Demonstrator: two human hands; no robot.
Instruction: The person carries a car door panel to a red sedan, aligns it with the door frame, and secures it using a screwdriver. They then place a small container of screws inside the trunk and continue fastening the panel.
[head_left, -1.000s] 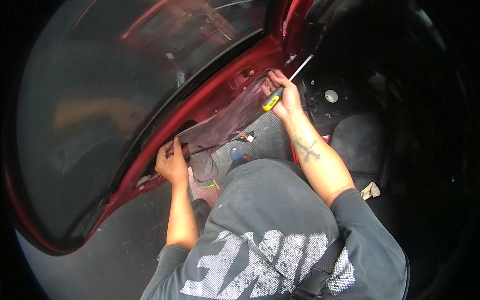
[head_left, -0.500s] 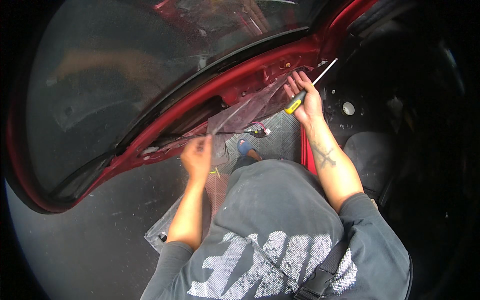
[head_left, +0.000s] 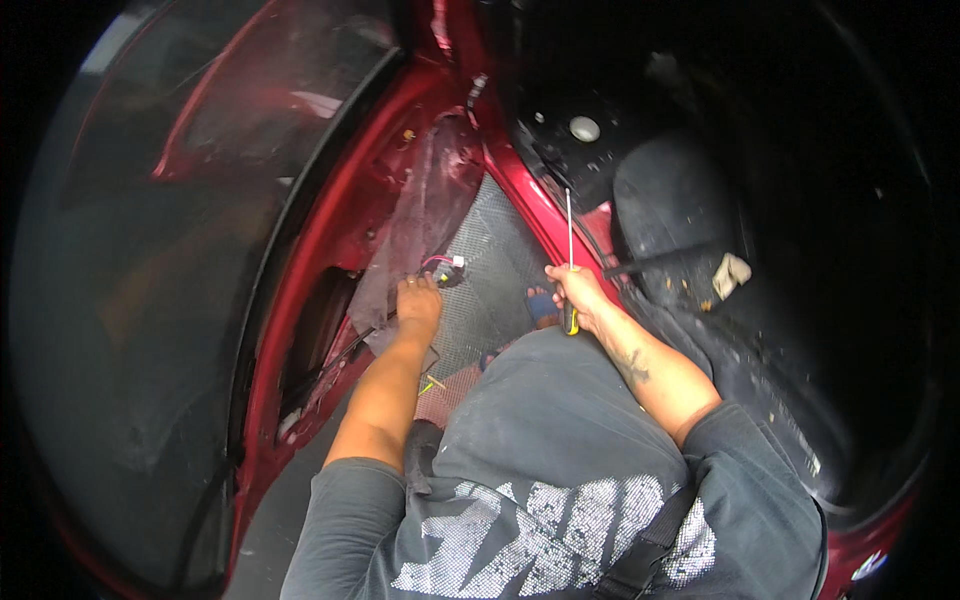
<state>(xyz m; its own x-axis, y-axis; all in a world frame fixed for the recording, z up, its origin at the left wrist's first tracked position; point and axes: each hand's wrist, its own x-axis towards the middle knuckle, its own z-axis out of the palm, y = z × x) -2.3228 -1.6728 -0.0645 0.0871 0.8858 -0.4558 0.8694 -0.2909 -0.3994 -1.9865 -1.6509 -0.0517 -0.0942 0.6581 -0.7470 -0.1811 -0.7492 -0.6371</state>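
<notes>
My right hand (head_left: 580,293) grips a screwdriver (head_left: 570,318) with a yellow-and-black handle, its long metal shaft pointing away from me beside the red door opening. My left hand (head_left: 419,302) has its fingers curled at the lower part of a wrinkled translucent plastic sheet (head_left: 410,240) on the inner side of the red car door (head_left: 335,200), just beside a dark cable with a white connector (head_left: 458,262) and pink wire. What the left fingers hold is hidden.
The door's dark glass (head_left: 150,300) fills the left side. On the right are the red sill (head_left: 535,210), a black seat (head_left: 655,210), a pale cloth (head_left: 732,275) and a white round object (head_left: 585,128). My sandalled foot (head_left: 542,305) stands on textured flooring (head_left: 480,240).
My right hand has dropped from the sheet's upper end toward me, screwdriver turned more upright in view. My left hand has moved to beside the connector. The view has turned, and the door appears steeper.
</notes>
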